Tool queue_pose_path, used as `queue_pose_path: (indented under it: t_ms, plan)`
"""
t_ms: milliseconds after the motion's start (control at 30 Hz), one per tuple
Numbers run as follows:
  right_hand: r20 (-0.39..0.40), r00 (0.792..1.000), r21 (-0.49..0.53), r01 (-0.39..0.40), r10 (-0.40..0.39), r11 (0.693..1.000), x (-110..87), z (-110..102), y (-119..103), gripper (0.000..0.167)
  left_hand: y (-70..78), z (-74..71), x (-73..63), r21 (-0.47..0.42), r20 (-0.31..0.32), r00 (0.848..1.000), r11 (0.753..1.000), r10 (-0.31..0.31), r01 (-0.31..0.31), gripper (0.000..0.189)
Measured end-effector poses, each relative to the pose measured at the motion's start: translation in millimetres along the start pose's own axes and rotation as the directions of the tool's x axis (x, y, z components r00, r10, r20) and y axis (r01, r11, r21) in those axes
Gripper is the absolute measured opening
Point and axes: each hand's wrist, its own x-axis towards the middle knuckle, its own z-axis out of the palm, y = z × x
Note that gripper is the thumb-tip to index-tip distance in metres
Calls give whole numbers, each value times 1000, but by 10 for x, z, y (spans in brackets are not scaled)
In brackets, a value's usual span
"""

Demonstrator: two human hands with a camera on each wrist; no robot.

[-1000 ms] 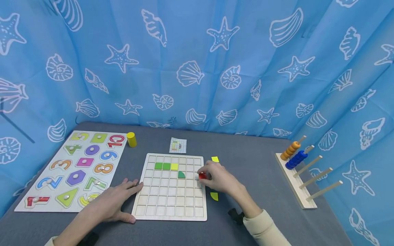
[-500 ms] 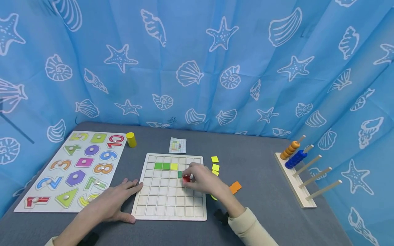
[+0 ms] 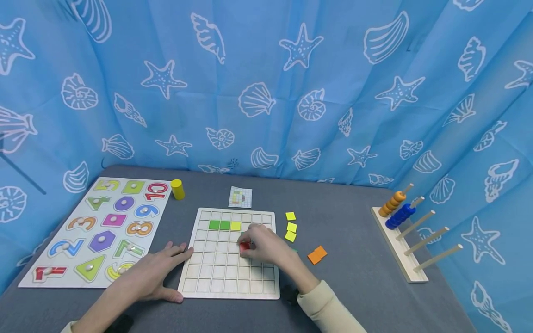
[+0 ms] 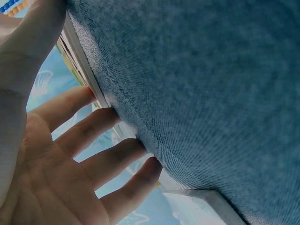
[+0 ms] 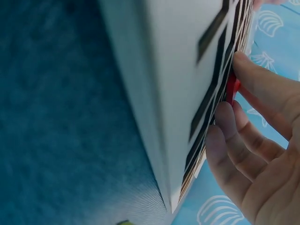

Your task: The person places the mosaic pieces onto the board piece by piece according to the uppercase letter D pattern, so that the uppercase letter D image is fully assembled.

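A pale wooden grid board (image 3: 231,284) lies in the middle of the table. My right hand (image 3: 268,247) is over its right half and pinches a small red tile (image 3: 244,246) between thumb and fingers; in the right wrist view the red tile (image 5: 232,87) sits right at the board's surface. Two green tiles (image 3: 219,225) and a yellow tile (image 3: 235,225) fill a row near the top. The green quarter-round tile below them is mostly hidden by my right hand. My left hand (image 3: 154,273) rests at the board's left edge, fingers spread and touching it.
Several yellow tiles (image 3: 291,226) and orange tiles (image 3: 318,255) lie right of the board. A small printed card (image 3: 240,197) is behind it. Left are a number-and-shape puzzle (image 3: 93,222) and a yellow cylinder (image 3: 177,189); far right, a peg stand with beads (image 3: 405,259).
My right hand has carried the red tile leftward from the board's right edge onto the grid, uncovering the yellow and orange tiles. My left hand has stayed in place.
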Motion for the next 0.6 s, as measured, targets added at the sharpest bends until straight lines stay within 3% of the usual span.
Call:
queue_pose_path:
  t_ms: [233, 600]
  plan:
    - [-14, 999, -3, -36, 36, 999, 4, 22, 14, 16, 3, 2, 13, 4, 8, 1000, 1000, -10, 10, 111]
    - [-19, 999, 12, -46, 46, 999, 13, 27, 34, 18, 4, 4, 8, -10, 9, 1000, 1000, -12, 12, 112]
